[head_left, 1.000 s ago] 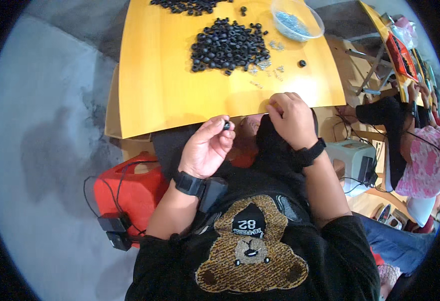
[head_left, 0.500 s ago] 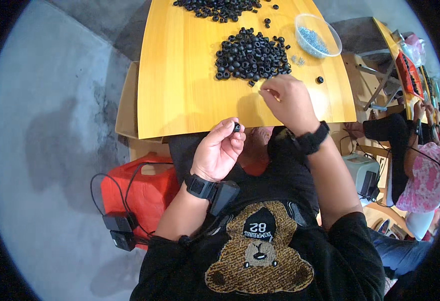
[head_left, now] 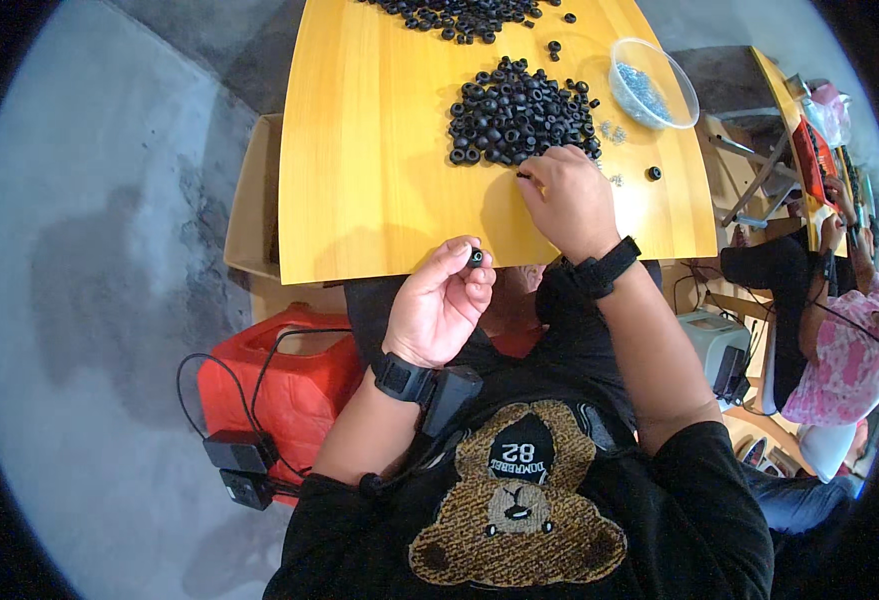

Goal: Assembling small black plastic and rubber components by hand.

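Observation:
My left hand (head_left: pixel 439 298) is held in front of the table's near edge, palm up. Thumb and fingertips pinch a small round black cap (head_left: pixel 475 257) with a pale ring or dot in its end. Over the tabletop, my right hand (head_left: pixel 569 198) is closed at the near side of a heap of black caps (head_left: pixel 521 115). A dark bit, seemingly another black cap (head_left: pixel 524 176), shows at its fingertips; the fingers partly hide it. Beyond the right hand stands a clear plastic bowl (head_left: pixel 686 95) with many small silvery pieces (head_left: pixel 641 92).
A second heap of black parts (head_left: pixel 456 15) lies at the far edge of the yellow table (head_left: pixel 359 190). A lone black cap (head_left: pixel 654 173) sits to the right. Below left is a red stool (head_left: pixel 294 375) with cables. Another person (head_left: pixel 839 340) works at the right.
My right hand has closed at the heap's near edge, with a dark piece now at its fingertips. The left hand keeps its pinch on the cap. The whole view has shifted slightly.

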The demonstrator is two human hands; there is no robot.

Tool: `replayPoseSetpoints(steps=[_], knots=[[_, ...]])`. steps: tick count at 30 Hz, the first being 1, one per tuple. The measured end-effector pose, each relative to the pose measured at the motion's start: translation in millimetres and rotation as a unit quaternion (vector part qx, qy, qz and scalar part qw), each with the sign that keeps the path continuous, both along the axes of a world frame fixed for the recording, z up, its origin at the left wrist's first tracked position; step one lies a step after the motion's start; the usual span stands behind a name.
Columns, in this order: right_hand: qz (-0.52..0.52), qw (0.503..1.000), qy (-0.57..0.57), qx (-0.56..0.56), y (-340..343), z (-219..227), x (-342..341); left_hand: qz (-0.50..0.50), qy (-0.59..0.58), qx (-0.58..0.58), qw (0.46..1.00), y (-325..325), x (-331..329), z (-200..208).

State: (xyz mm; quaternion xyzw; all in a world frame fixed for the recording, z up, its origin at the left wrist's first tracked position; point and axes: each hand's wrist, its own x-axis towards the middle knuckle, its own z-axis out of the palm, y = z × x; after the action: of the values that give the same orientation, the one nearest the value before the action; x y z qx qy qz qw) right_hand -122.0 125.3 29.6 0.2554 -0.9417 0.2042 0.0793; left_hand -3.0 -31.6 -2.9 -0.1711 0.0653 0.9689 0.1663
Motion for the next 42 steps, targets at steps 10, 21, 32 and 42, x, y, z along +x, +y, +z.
replayPoseSetpoints(steps=[10, 21, 32, 42], knots=[[0.014, 0.999, -0.007, -0.039, 2.3, 4.8, 8.2, -0.024, -0.010, -0.048, 0.998, 5.8, 5.2, 5.5], [0.016, 0.851, -0.374, -0.369, 51.0, 12.2, 69.1, -0.147, -0.007, -0.130, 0.980, 38.1, 11.3, 12.0], [0.132, 0.954, -0.143, -0.228, 76.9, 17.9, 86.6, -0.198, -0.013, -0.163, 0.966, 55.3, 18.8, 4.0], [0.147, 0.934, -0.196, -0.262, 77.2, 16.8, 93.1, -0.187, -0.009, -0.183, 0.965, 47.5, 24.8, 6.0]])
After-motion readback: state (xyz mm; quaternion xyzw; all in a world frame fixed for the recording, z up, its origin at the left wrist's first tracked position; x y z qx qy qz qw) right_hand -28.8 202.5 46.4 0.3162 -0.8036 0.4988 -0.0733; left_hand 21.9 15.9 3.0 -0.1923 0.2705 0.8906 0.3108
